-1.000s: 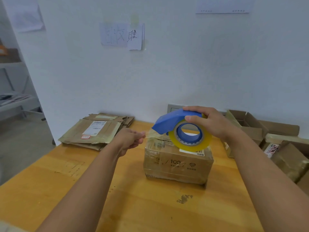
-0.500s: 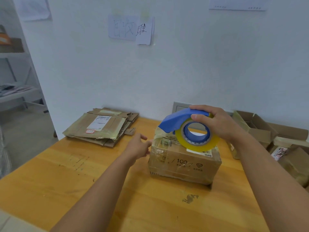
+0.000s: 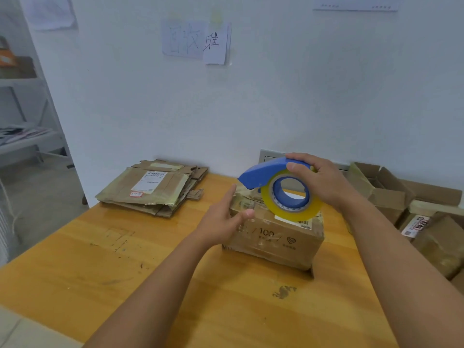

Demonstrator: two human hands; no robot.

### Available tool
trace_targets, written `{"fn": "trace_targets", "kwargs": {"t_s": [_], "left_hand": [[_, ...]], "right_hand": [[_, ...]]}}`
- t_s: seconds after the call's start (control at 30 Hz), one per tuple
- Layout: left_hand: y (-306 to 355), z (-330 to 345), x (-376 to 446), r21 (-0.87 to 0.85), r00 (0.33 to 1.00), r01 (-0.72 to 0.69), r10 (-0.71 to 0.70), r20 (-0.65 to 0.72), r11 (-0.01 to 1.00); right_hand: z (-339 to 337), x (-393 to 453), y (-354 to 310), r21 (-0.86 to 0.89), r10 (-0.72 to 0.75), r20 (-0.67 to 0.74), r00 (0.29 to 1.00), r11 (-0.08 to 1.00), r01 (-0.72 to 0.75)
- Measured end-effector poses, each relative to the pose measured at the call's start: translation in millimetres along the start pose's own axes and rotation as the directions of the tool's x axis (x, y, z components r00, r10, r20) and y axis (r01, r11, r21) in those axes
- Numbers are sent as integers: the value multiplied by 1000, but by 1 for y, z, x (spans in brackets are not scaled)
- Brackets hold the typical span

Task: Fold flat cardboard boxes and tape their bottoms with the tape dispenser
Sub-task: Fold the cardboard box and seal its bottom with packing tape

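Observation:
A small folded cardboard box (image 3: 276, 237) stands on the wooden table (image 3: 125, 267), its top covered with clear tape. My right hand (image 3: 319, 179) grips a blue tape dispenser (image 3: 266, 172) holding a yellow-edged tape roll (image 3: 291, 199), held just above the box's top. My left hand (image 3: 223, 219) is at the box's left end with fingers straight, index pointing up toward the dispenser's nose and thumb touching the box's upper left corner.
A stack of flattened cardboard boxes (image 3: 153, 187) lies at the table's back left against the white wall. Several assembled and open boxes (image 3: 406, 207) crowd the right side. A grey wall socket (image 3: 270, 155) sits behind the dispenser. Shelving stands off to the left.
My left hand let go of the pinched tape end, opened, and moved right up against the box's left end. The dispenser stayed over the box.

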State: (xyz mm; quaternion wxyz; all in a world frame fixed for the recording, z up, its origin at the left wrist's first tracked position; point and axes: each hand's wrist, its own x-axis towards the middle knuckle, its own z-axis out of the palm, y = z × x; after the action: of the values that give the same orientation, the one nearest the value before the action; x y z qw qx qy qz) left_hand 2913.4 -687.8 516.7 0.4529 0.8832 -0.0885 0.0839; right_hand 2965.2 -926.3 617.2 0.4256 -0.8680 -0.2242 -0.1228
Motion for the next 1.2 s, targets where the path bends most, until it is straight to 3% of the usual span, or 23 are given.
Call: {"fn": "trace_targets", "kwargs": {"t_s": [0.1,0.23,0.47,0.8,1.2], "left_hand": [[-3,-5,6,199,997,-58,48,58,978],[-5,-9,13,407,982,-183,184,37,895],[-9,-6,14,469,957,-265,288,23,843],[-10,-9,19,642,961,-232,274,36,731],[-2,-5,21,700,973,-208,217,77,684]], "right_hand": [[1,1,-1,-28,-2,-1,1000,1000,2],[0,1,-1,-42,9,18,1000,999,-8],[-3,2,4,-56,-5,39,999,998,7],[-11,6,0,-103,-31,99,995,994,41],[-64,-17,21,-95,-9,103,995,995,19]]}}
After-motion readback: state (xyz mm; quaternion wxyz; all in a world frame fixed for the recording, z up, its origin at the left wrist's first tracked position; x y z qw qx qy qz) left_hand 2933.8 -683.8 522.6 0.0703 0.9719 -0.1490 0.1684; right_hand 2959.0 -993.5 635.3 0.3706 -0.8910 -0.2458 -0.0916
